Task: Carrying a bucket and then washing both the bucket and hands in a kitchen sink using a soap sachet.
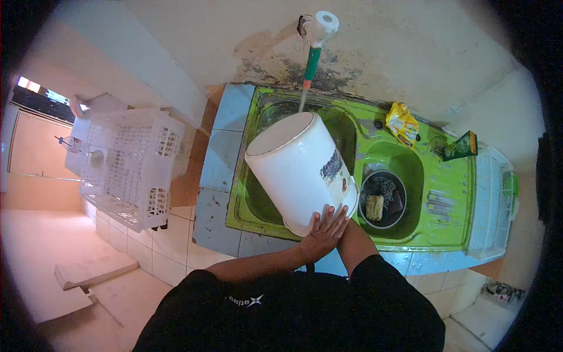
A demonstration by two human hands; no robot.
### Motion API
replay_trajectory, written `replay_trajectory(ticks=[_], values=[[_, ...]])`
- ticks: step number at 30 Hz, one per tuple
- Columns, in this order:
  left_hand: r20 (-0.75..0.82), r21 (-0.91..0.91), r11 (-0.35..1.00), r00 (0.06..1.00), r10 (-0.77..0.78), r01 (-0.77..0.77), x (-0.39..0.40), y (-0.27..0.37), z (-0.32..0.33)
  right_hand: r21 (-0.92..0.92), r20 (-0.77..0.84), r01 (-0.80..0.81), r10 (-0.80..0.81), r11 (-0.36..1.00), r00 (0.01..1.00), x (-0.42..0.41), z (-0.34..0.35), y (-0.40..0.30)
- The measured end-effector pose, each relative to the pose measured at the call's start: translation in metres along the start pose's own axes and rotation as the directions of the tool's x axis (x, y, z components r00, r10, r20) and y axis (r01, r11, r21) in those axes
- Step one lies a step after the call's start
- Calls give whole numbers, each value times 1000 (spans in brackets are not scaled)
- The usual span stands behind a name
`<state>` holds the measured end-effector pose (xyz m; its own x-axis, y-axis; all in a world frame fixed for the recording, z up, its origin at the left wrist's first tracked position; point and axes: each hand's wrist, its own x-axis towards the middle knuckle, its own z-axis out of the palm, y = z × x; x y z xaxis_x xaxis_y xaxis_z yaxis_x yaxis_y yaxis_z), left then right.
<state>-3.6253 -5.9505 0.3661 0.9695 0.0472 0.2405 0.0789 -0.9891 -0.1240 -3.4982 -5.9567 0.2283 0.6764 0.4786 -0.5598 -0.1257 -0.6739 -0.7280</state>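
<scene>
A white plastic bucket [303,171] lies tilted over the large basin of a green double sink [237,211], its base up and away from me and its mouth towards me. My left hand [327,231] is pressed on its outer wall by the rim, fingers spread. My right forearm goes in behind the rim, and the bucket hides my right hand. From the tap [312,61], wrapped in green, water runs down behind the bucket's base. A metal bowl [382,224] in the small basin holds a yellowish sponge [374,208] and a dark mesh scourer [380,187].
A yellow packet [402,124] and a dark green packet [461,147] lie on the sink's back and right side. A white rack [490,202] stands at the right end. Left of the tiled counter [217,163] is a large white plastic crate [132,171].
</scene>
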Motion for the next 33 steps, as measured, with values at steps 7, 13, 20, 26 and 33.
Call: replay_trajectory(ticks=[7,13,20,26,33], values=[[8,-391,914,993,-115,109,2,-19,-18,-122,-2,28,-29,992,1000,-4,-36,-28],[107,-874,282,723,-683,396,39,-87,-94,-121,-130,292,-307,949,943,-11,-115,-67],[400,-878,-475,464,-791,-53,28,-169,10,-473,-159,411,-534,779,830,3,-131,-153],[438,-872,-256,432,-788,417,12,-208,63,-547,-167,427,-594,720,787,20,-93,-171],[466,-814,-162,461,-755,558,1,-209,81,-637,-66,427,-598,642,799,59,-94,-136]])
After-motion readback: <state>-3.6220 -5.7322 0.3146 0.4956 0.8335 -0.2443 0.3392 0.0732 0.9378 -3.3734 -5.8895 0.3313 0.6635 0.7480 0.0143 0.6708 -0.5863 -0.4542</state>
